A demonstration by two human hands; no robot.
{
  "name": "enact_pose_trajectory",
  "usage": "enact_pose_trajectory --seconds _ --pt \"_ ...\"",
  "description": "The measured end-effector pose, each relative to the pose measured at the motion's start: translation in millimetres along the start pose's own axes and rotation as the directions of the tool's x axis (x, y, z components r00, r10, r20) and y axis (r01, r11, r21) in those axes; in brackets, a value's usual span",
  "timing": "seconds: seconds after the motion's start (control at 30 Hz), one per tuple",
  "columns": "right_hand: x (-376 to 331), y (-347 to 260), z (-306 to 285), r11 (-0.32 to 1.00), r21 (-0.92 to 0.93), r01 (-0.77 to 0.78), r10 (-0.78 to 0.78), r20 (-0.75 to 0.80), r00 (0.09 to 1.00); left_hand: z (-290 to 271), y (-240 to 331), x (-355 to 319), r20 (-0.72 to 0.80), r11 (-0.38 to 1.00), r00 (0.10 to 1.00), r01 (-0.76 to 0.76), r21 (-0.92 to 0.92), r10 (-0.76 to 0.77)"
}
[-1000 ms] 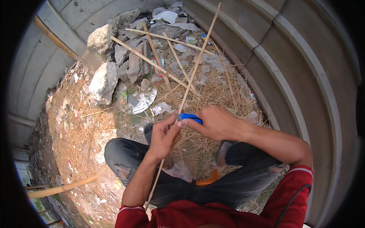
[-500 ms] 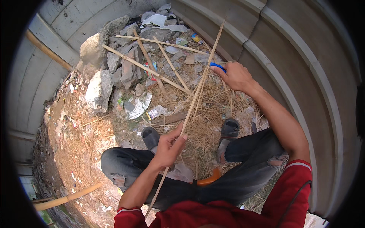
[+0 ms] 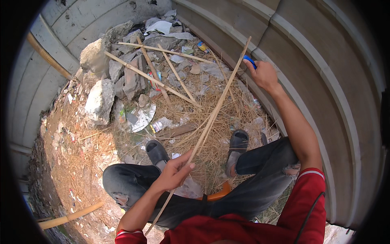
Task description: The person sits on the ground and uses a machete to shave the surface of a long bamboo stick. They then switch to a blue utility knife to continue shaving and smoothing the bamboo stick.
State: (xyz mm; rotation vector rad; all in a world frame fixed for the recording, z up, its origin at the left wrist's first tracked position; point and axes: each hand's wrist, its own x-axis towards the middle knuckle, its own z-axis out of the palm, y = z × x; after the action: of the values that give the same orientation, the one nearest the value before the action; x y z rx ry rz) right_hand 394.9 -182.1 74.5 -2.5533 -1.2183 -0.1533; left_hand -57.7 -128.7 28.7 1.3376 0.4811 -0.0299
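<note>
My left hand (image 3: 175, 173) grips a long thin bamboo strip (image 3: 213, 118) near its lower part, above my knees. The strip runs up and to the right toward the curved concrete wall. My right hand (image 3: 263, 75) is stretched out at the strip's far end, closed on a blue-handled tool (image 3: 249, 61). The tool's blade is hidden. I sit with both sandalled feet (image 3: 237, 142) on dry straw.
Several loose bamboo sticks (image 3: 150, 77) lie crossed over rubble, rocks (image 3: 99, 99) and litter ahead. Stepped concrete walls (image 3: 325, 81) curve around right and back. A thicker bamboo pole (image 3: 71, 217) lies at the lower left on dirt. An orange object (image 3: 219, 194) shows between my legs.
My right hand has slid the blue-handled tool up along the strip, from beside my left hand out to its far end. My left hand has kept its hold.
</note>
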Motion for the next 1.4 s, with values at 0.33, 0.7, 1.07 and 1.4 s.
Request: enact_pose_trajectory --seconds 0.33,0.7,1.07,1.4 --pt "-16.8 -53.1 15.4 0.975 0.149 0.163 -0.17 0.037 0.985 3.0 -6.3 27.1 -0.194 0.97 0.955 -0.198 0.139 0.223" --pt "0.6 -26.0 36.4 0.836 0.533 -0.131 -0.142 0.439 0.887 5.6 -0.4 27.7 -0.122 0.957 0.991 -0.083 -0.277 0.051" --pt "-21.0 -35.6 43.7 0.948 0.119 0.296 -0.316 0.224 0.922 1.1 -19.0 18.9 -0.187 0.998 0.982 -0.021 -0.058 0.01" --pt "-13.1 -42.6 38.0 0.971 0.123 0.205 -0.222 0.145 0.964 -7.9 -6.4 7.6 0.025 0.783 0.996 0.083 -0.616 -0.086"
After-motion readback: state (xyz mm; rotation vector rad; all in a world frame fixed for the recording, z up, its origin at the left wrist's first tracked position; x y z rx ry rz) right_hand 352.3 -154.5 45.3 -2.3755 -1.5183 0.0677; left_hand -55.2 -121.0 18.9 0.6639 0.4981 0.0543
